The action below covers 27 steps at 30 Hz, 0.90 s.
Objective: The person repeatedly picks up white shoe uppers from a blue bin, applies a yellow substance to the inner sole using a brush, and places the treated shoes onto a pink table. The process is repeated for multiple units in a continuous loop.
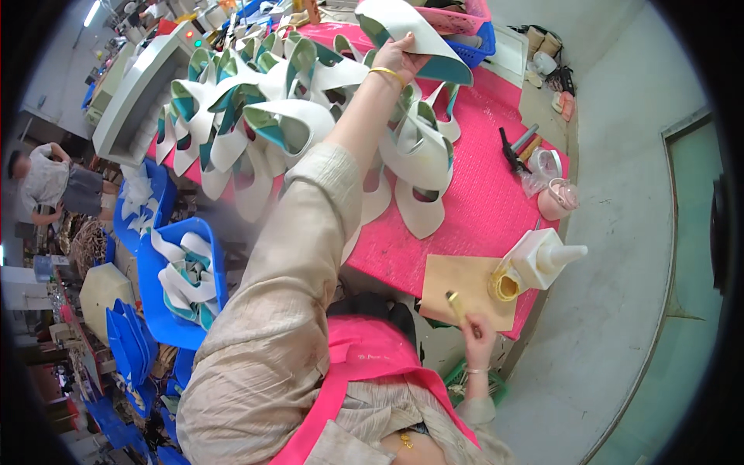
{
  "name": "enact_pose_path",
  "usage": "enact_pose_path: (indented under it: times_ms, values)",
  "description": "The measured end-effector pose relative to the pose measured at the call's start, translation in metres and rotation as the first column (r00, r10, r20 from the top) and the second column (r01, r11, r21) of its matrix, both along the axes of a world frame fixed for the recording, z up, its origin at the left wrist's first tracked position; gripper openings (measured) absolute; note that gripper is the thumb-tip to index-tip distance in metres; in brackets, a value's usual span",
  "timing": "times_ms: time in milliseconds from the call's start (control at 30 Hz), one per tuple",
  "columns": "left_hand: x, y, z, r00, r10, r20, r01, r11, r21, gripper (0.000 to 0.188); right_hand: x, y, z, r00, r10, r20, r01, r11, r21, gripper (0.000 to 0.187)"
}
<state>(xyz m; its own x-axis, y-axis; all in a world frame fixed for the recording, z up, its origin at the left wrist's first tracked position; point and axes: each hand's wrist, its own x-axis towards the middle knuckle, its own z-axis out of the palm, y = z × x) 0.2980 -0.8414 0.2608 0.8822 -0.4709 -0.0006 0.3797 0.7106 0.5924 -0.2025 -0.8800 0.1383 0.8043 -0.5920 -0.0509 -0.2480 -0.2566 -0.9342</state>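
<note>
My left hand (401, 58) is stretched far out over the table, gripping a white shoe upper (422, 35) with a green-teal lining at its edge. Below and left of it, many more white shoe uppers (302, 124) with green linings are heaped and stood on the table. Close to my body on the right, my right hand (478, 339) pinches a small brush (456, 304) with pale bristles. The brush is over a tan board (446, 279). An open glue pot (505, 285), crusted yellow at the rim, stands on that board beside a white squeeze bottle (536, 260) with a nozzle.
The table has a pink cover (473, 194). At its right lie a hammer (511, 151) and a pink-white jar (556, 200). A blue bin (182, 325) of cut pieces stands at left; a grey machine (143, 85) is behind. Another person (58, 182) stands far left.
</note>
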Motion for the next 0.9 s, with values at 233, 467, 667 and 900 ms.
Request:
enact_pose_path:
  times_ms: [233, 467, 667, 900]
  values:
    - [0.051, -0.099, -0.070, 0.978, 0.022, -0.209, -0.039, 0.996, -0.077, 0.028, -0.043, 0.001, -0.004, 0.993, -0.041, -0.111, 0.031, 0.995, -0.090, 0.021]
    - [0.080, -0.085, -0.132, 0.649, 0.424, -0.632, -0.206, 0.897, 0.390, 0.036, -0.044, 0.002, -0.013, 0.995, -0.006, -0.104, -0.001, 0.998, -0.062, 0.022]
    - [-0.066, -0.020, -0.037, 0.926, 0.308, -0.218, -0.271, 0.944, 0.186, 0.033, -0.003, 0.017, 0.000, 0.988, 0.092, -0.122, -0.103, 0.991, -0.087, 0.020]
    - [-0.188, 0.300, -0.060, 0.991, -0.053, -0.119, 0.096, 0.918, 0.384, 0.029, 0.068, 0.072, 0.018, 0.963, 0.266, -0.050, -0.271, 0.950, -0.157, 0.016]
